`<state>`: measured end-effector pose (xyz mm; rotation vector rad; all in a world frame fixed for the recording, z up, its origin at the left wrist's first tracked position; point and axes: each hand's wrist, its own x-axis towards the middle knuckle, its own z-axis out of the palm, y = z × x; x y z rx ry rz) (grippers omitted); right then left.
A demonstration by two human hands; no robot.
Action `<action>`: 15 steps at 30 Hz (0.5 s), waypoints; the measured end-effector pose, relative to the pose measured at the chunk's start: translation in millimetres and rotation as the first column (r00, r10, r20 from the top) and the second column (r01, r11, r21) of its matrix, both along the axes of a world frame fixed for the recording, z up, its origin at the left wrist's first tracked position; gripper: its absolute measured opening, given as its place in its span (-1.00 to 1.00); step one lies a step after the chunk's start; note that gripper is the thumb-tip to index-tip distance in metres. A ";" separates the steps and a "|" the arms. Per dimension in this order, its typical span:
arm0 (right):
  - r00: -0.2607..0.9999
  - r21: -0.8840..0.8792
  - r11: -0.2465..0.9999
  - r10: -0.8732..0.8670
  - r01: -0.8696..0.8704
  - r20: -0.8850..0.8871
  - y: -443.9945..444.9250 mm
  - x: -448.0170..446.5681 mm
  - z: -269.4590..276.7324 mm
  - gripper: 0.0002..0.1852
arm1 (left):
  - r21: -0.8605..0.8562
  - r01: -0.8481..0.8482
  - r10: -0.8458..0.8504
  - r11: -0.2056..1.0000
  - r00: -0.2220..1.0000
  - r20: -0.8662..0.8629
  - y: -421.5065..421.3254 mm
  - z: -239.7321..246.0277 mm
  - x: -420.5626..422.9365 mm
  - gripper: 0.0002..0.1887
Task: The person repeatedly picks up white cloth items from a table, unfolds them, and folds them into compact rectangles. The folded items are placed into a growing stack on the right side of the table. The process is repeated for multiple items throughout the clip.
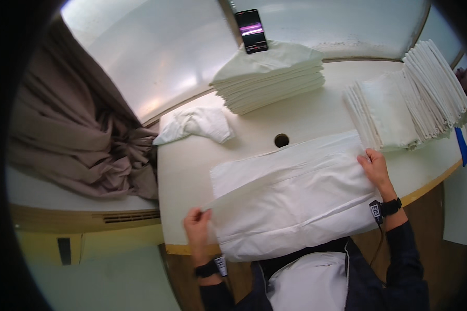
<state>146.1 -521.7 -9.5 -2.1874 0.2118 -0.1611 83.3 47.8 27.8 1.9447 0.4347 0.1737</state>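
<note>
A white cloth (288, 206) lies across the front of the white table, with one layer lifted and doubled over and its lower edge hanging past the table toward my body. My left hand (197, 224) pinches the raised layer at its left corner. At the right end, my right hand (374, 168) grips the opposite corner between thumb and fingers. Creases run lengthwise along the fabric. Both wrists wear black straps with small tagged devices.
A tall stack of folded white cloths (272, 85) stands at the back, a smartphone (252, 31) leaning above it. Folded cloths (393, 112) fill the right side. A crumpled white cloth (196, 123) lies left of a round table hole (281, 140). Brown curtains (81, 128) hang at left.
</note>
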 end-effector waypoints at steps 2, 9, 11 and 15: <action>0.984 -0.082 0.993 -0.076 0.090 0.162 -1.3 -0.3 21.2 -0.76 | 0.024 0.009 -0.010 1.000 1.000 0.026 14.9 23.4 12.9 -0.85; 0.989 -0.537 0.843 0.047 0.036 0.141 19.5 52.5 7.0 -0.89 | 0.537 0.110 -0.050 0.836 0.991 -0.126 10.8 -39.3 128.0 -0.78; 0.999 -0.548 0.836 0.044 -0.033 0.006 22.5 58.0 -10.0 -0.89 | 0.577 0.113 -0.040 0.809 0.990 -0.138 2.7 -61.0 133.7 -0.73; 0.995 -0.578 0.816 0.062 -0.008 0.073 22.8 58.2 -28.4 -0.83 | 0.441 0.074 -0.023 0.894 0.993 -0.119 -12.9 -72.8 126.1 -0.76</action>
